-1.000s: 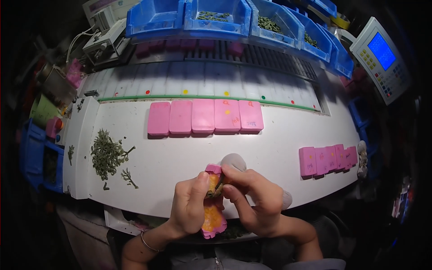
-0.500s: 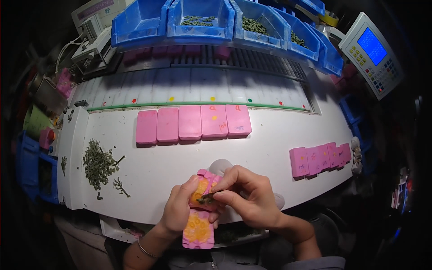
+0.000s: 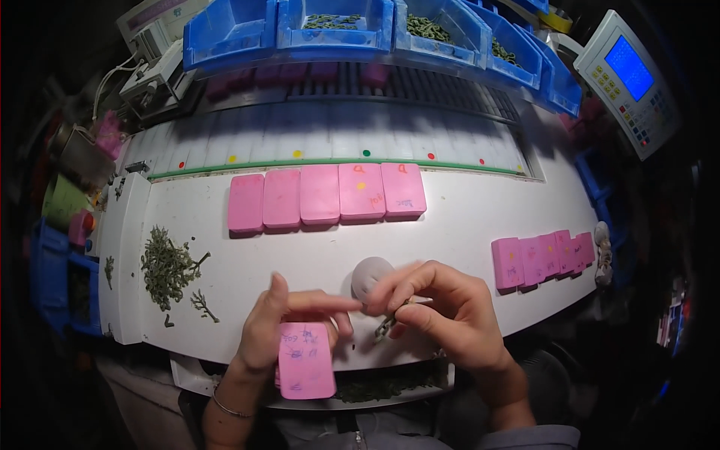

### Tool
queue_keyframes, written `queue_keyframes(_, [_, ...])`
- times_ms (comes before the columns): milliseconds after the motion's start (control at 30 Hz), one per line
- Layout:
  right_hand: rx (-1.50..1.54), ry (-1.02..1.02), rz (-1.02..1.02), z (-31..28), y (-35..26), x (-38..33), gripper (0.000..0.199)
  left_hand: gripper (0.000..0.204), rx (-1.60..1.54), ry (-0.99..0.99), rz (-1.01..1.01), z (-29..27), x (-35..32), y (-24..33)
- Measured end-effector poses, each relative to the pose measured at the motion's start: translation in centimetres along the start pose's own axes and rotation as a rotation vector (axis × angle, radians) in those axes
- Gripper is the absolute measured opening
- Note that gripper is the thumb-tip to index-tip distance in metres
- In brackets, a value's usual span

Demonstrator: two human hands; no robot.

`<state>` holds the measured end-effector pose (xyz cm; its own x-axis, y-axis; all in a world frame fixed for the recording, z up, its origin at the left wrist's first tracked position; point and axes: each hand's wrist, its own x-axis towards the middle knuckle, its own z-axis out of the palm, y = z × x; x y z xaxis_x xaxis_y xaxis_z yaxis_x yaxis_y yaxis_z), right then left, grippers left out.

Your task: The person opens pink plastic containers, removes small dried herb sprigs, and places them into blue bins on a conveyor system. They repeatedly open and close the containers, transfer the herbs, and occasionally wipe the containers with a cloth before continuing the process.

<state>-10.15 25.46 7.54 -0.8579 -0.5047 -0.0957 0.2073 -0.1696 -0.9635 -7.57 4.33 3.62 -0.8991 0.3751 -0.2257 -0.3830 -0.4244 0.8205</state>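
My left hand (image 3: 266, 326) holds a pink block-shaped mould (image 3: 307, 367) low in front of me. Blue pen marks cover the mould's smooth outer face, and its inside is hidden. The left index finger reaches across toward my other hand, with the thumb raised. Just to the right, my right hand (image 3: 450, 315) pinches a small dark green piece (image 3: 385, 326) between thumb and fingertips, apart from the mould. Beyond the hands a rounded grey-white knob (image 3: 370, 276) rises at the table. Under them, an open drawer (image 3: 442, 379) contains many green bits.
A row of pink blocks (image 3: 320, 195) stands mid-table, and another row (image 3: 531, 262) at the right. Branching green pieces (image 3: 165, 266) are heaped at the left. Behind runs a slatted white conveyor (image 3: 330, 139) below blue bins (image 3: 334, 41). A keypad display (image 3: 630, 75) hangs at the right.
The mould, spread with its yellow inner faces showing, is now turned with its outer face up. My right hand has drawn away rightward with the green piece. The conveyor's coloured dots have shifted left.
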Motion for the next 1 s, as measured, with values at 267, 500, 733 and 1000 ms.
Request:
queue_keyframes(267, [-0.479,-0.098,-0.005,0.7,-0.8,0.6,0.059,0.027,0.889,0.102,0.531,3.0,-0.1,1.5])
queue_keyframes(500, [-0.548,-0.132,-0.041,0.8,-1.1,0.7,0.068,0.021,1.039,0.183,0.67,2.5,-0.2,1.0])
queue_keyframes(733, [-0.115,0.01,0.085,1.0,0.5,0.2,0.024,0.021,1.079,0.307,0.83,2.8,-1.0,0.7])
queue_keyframes(1000, [-0.326,0.014,-0.23,1.4,2.0,0.6,0.012,0.025,1.285,0.301,0.939,2.7,-1.2,0.4])
